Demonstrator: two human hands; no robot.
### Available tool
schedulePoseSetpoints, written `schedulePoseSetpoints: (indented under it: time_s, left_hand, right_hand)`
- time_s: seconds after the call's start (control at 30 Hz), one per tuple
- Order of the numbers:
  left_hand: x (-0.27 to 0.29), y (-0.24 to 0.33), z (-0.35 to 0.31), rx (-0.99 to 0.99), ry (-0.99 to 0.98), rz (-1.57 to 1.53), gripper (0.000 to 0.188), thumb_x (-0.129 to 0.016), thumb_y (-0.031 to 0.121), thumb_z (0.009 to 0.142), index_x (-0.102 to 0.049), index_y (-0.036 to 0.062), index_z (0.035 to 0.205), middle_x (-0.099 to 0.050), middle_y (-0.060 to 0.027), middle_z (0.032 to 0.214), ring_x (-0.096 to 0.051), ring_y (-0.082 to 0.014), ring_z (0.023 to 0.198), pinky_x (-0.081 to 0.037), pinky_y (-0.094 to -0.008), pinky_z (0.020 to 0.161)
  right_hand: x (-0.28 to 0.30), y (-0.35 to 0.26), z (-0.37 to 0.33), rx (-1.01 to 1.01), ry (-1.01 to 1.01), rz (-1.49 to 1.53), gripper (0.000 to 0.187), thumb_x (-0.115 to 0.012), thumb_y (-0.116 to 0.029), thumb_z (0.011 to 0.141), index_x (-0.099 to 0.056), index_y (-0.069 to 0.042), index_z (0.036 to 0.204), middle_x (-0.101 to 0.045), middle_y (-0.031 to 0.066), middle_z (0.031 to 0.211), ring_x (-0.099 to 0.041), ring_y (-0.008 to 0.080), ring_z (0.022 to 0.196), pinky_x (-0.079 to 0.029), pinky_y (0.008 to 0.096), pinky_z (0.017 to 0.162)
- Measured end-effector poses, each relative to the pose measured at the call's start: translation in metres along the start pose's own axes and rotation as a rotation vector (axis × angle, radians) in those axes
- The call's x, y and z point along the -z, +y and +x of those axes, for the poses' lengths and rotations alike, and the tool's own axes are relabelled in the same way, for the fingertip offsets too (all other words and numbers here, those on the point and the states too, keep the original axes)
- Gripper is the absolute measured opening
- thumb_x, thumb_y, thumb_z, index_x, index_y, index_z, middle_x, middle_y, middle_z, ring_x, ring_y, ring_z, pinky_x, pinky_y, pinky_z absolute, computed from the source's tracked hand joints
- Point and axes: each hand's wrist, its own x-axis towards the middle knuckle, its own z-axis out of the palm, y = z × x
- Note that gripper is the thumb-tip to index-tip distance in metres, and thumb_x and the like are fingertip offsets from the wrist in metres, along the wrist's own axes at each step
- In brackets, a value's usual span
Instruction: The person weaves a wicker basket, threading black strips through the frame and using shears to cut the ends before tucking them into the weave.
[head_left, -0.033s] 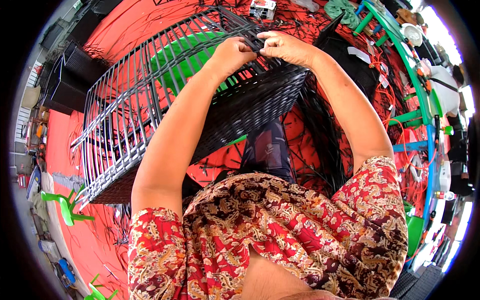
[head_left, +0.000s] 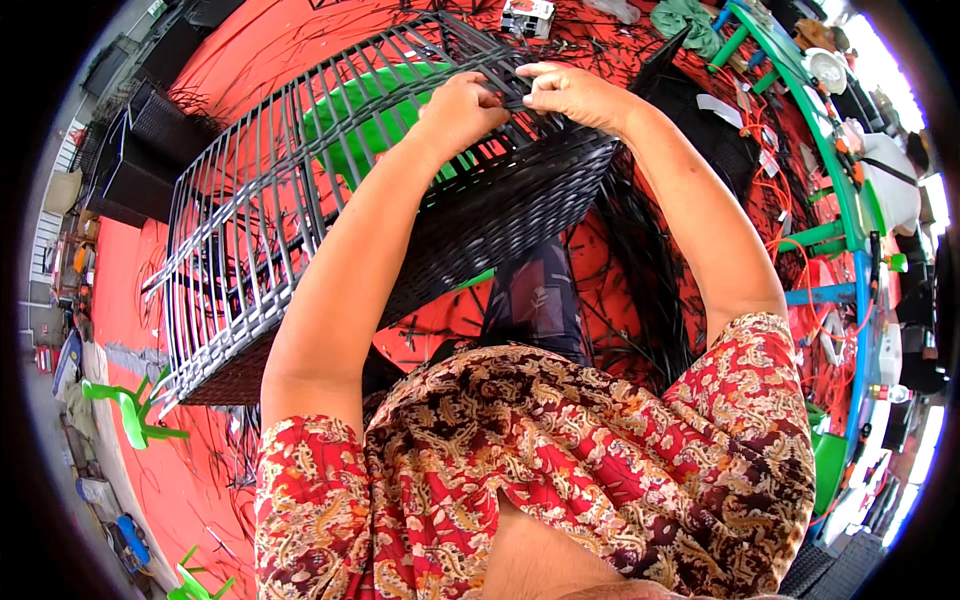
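1. Head view, left hand point(head_left: 462, 112): at the far edge of the work, fingers bent inward and narrow; whether a strand is pinched cannot be told.
2. Head view, right hand point(head_left: 580, 97): just to the right of the left hand, thumb and forefinger a narrow gap apart beside dark strands; grip likewise cannot be told.
3. Head view, woven frame point(head_left: 525, 195): black and grey, tilted across the scene from near left to far right, both hands at its far right part. Open parallel bars on the left and far sides; closely woven panel on the near side, beneath the forearms.
4. Head view, green seat-like object point(head_left: 350, 150): beyond the bars, partly hidden by them.
5. Head view, bundle of dark strands point(head_left: 640, 265): on the right, near side of the frame, by a dark patterned trouser leg point(head_left: 535, 300).
6. Head view, red floor covering point(head_left: 125, 300): strewn with dark offcuts; a small green stool point(head_left: 132, 418) at left, near.
7. Head view, surroundings: black woven furniture point(head_left: 150, 165) far left; green cloth point(head_left: 685, 25) far right; curved green rail point(head_left: 835, 170) at right.
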Motion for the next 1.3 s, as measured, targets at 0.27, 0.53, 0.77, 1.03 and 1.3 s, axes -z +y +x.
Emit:
schedulePoseSetpoints:
  time_s: [0.27,0.53,0.77,1.03,1.3]
  left_hand:
    - [-0.019,0.011,-0.006,0.129,-0.111,0.34,0.034,-0.052,0.046,0.077,-0.063,0.0309,0.106,-0.023,-0.007,0.144,-0.017,-0.0275,0.134,-0.009,-0.0644,0.099]
    - [-0.021,0.002,-0.003,0.086,-0.078,0.162,0.031,-0.062,0.045,0.071,-0.067,0.0315,0.098,-0.034,-0.0025,0.139,-0.026,-0.0236,0.13,-0.013,-0.0633,0.097]
    - [-0.016,-0.011,0.005,0.041,-0.068,-0.473,0.016,-0.067,0.015,0.07,-0.07,0.0065,0.083,-0.047,-0.0083,0.128,-0.046,-0.0203,0.112,-0.033,-0.0352,0.091]
    - [0.005,-0.01,-0.008,0.074,-0.078,-0.841,0.018,-0.063,0.015,0.072,-0.069,0.0024,0.084,-0.049,-0.0078,0.125,-0.048,-0.0173,0.107,-0.031,-0.0308,0.093]
    - [0.018,-0.018,-0.034,0.032,0.067,0.301,0.025,-0.061,0.032,0.074,-0.069,0.0143,0.091,-0.042,-0.0116,0.132,-0.041,-0.0285,0.12,-0.035,-0.0412,0.095]
  right_hand:
    - [-0.003,-0.006,0.002,0.075,-0.021,-0.432,0.024,-0.052,-0.019,0.08,-0.057,0.001,0.068,-0.043,0.0168,0.13,-0.05,0.0251,0.105,-0.039,0.0317,0.086]
    - [-0.008,-0.017,0.001,0.026,-0.125,-0.345,0.018,-0.054,-0.021,0.083,-0.06,-0.004,0.079,-0.036,0.0148,0.135,-0.042,0.0261,0.117,-0.034,0.0345,0.094]
    - [-0.008,-0.009,0.001,0.037,0.093,-0.211,0.025,-0.054,-0.031,0.086,-0.063,-0.011,0.099,-0.032,0.0138,0.138,-0.029,0.027,0.129,-0.028,0.0365,0.101]
    - [-0.029,-0.018,0.012,0.062,0.062,0.039,0.035,-0.053,-0.039,0.086,-0.064,-0.007,0.092,-0.037,0.0187,0.134,-0.031,0.027,0.127,-0.026,0.0367,0.101]
    - [-0.036,-0.008,0.014,0.057,0.099,0.16,0.029,-0.056,-0.031,0.087,-0.062,-0.004,0.08,-0.037,0.0121,0.135,-0.037,0.0184,0.121,-0.029,0.0309,0.096]
